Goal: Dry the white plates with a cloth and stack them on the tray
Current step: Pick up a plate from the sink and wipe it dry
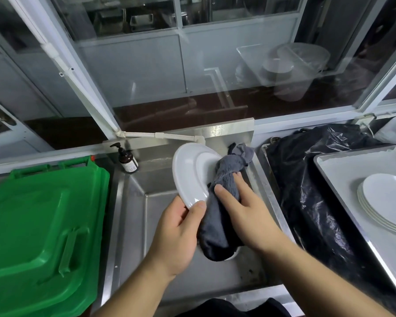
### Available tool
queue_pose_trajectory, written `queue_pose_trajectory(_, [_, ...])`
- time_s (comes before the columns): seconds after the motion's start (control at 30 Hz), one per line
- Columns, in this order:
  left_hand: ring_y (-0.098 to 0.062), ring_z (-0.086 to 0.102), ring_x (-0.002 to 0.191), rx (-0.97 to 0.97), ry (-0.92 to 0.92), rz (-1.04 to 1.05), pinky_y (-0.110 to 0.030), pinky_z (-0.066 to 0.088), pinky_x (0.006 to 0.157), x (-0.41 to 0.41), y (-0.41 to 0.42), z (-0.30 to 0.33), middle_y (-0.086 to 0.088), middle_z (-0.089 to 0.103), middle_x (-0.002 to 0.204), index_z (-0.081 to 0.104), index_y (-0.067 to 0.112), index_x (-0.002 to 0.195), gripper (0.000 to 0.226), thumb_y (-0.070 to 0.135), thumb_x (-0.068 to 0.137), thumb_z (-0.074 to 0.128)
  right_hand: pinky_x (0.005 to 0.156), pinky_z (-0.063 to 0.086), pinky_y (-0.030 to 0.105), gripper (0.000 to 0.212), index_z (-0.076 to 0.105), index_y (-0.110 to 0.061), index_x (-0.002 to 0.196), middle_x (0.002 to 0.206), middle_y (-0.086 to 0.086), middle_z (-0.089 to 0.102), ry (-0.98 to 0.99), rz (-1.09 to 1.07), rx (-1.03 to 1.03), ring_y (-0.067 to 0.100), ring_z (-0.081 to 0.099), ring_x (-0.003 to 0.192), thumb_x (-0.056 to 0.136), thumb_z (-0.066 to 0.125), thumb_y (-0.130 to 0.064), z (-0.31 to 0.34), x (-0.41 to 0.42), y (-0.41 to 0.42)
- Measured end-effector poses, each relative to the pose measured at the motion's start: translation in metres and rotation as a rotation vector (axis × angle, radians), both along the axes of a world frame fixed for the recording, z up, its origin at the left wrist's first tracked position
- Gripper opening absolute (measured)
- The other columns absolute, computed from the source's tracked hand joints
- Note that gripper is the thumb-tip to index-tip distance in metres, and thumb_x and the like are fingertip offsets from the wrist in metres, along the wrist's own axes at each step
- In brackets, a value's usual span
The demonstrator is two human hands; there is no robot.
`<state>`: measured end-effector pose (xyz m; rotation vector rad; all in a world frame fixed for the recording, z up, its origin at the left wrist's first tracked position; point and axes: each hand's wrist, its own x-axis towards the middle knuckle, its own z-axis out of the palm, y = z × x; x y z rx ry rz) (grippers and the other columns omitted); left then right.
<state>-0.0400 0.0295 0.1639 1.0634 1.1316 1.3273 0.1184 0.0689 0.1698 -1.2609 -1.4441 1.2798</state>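
Drying step: white plate (190, 172) pinched at its rim by left hand (176, 234), grey cloth (222, 202) gripped against it by right hand (247, 216); stacking on tray (343, 179) judged next.

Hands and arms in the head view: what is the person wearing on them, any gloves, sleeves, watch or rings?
Nothing shows on either. The left hand and right hand are bare, without gloves or visible rings. Both forearms are uncovered to the frame edge: no sleeves, watch or bands. Only dark clothing shows at the bottom edge.

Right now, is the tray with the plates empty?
No, a stack of white plates already lies on the tray at the right, while the left hand holds another plate over the sink.
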Motion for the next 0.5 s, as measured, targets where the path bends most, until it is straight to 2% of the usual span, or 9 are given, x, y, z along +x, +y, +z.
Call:
queue_pose_trajectory(0.07, [-0.016, 0.069, 0.125, -0.017, 0.004, -0.041, -0.024, 0.054, 0.098, -0.001, 0.001, -0.005, -0.001, 0.076, 0.128, 0.074, 0.034, 0.126, 0.03, 0.035, 0.099, 0.06, 0.114, 0.046, 0.037, 0.025, 0.064, -0.04, 0.128, 0.132, -0.014, 0.068, 0.005, 0.131, 0.076, 0.007, 0.06, 0.13, 0.103, 0.057, -0.04, 0.008, 0.003, -0.005])
queue_pose_trajectory(0.13, [-0.024, 0.065, 0.133, -0.051, -0.026, -0.116, -0.032, 0.053, 0.105, 0.0, 0.0, -0.01, -0.006, 0.073, 0.135, 0.07, 0.029, 0.134, 0.034, 0.034, 0.102, 0.06, 0.12, 0.04, 0.033, 0.039, 0.057, -0.036, 0.146, 0.147, -0.017, 0.061, -0.058, 0.262, 0.182, 0.007, 0.051, 0.144, 0.107, 0.058, -0.031, 0.016, 0.01, -0.003])
queue_pose_trajectory(0.2, [-0.029, 0.062, 0.135, -0.08, -0.047, -0.152, -0.042, 0.052, 0.11, 0.0, -0.002, -0.013, -0.01, 0.071, 0.138, 0.069, 0.026, 0.136, 0.035, 0.033, 0.103, 0.06, 0.129, 0.029, 0.037, 0.048, 0.051, -0.029, 0.154, 0.161, -0.02, 0.048, -0.152, 0.334, 0.295, 0.006, 0.036, 0.155, 0.106, 0.06, -0.027, 0.022, 0.014, 0.005])
queue_pose_trajectory(0.23, [-0.028, 0.063, 0.134, -0.096, -0.058, -0.162, -0.044, 0.052, 0.109, 0.0, -0.003, -0.012, -0.01, 0.072, 0.136, 0.07, 0.025, 0.134, 0.034, 0.032, 0.102, 0.061, 0.131, 0.023, 0.037, 0.049, 0.051, -0.03, 0.153, 0.164, -0.023, 0.042, -0.188, 0.354, 0.364, 0.004, 0.03, 0.158, 0.105, 0.062, -0.025, 0.025, 0.015, 0.01])
queue_pose_trajectory(0.3, [-0.02, 0.071, 0.12, -0.134, -0.084, -0.204, -0.04, 0.058, 0.097, 0.001, -0.004, -0.007, -0.006, 0.077, 0.125, 0.074, 0.026, 0.126, 0.03, 0.03, 0.099, 0.062, 0.133, 0.017, 0.042, 0.053, 0.05, -0.031, 0.151, 0.165, -0.021, 0.038, -0.269, 0.376, 0.465, 0.006, 0.023, 0.161, 0.101, 0.066, -0.026, 0.027, 0.017, 0.019])
queue_pose_trajectory(0.33, [-0.015, 0.072, 0.111, -0.144, -0.071, -0.227, -0.039, 0.06, 0.091, 0.002, -0.005, -0.005, -0.003, 0.079, 0.117, 0.075, 0.027, 0.122, 0.028, 0.031, 0.097, 0.062, 0.133, 0.017, 0.049, 0.055, 0.052, -0.027, 0.152, 0.167, -0.014, 0.04, -0.313, 0.381, 0.492, 0.011, 0.023, 0.162, 0.099, 0.067, -0.029, 0.028, 0.017, 0.025])
queue_pose_trajectory(0.4, [-0.021, 0.071, 0.114, -0.144, -0.021, -0.247, -0.052, 0.058, 0.097, 0.004, -0.009, -0.003, -0.007, 0.078, 0.119, 0.075, 0.027, 0.121, 0.029, 0.03, 0.096, 0.061, 0.129, 0.023, 0.058, 0.057, 0.058, -0.016, 0.151, 0.163, -0.002, 0.049, -0.352, 0.363, 0.539, 0.019, 0.031, 0.16, 0.097, 0.067, -0.035, 0.031, 0.017, 0.038])
queue_pose_trajectory(0.43, [-0.027, 0.069, 0.12, -0.141, -0.005, -0.257, -0.059, 0.055, 0.104, 0.005, -0.01, -0.002, -0.01, 0.076, 0.124, 0.074, 0.027, 0.123, 0.031, 0.03, 0.096, 0.061, 0.125, 0.028, 0.059, 0.054, 0.062, -0.014, 0.146, 0.157, -0.001, 0.057, -0.329, 0.342, 0.555, 0.021, 0.04, 0.155, 0.097, 0.065, -0.037, 0.031, 0.017, 0.044])
queue_pose_trajectory(0.5, [-0.033, 0.068, 0.125, -0.134, 0.043, -0.28, -0.062, 0.053, 0.107, 0.007, -0.012, 0.002, -0.011, 0.076, 0.127, 0.073, 0.029, 0.123, 0.031, 0.029, 0.096, 0.06, 0.112, 0.043, 0.052, 0.037, 0.068, -0.012, 0.128, 0.131, -0.003, 0.069, -0.24, 0.277, 0.563, 0.02, 0.059, 0.131, 0.098, 0.062, -0.034, 0.029, 0.014, 0.052])
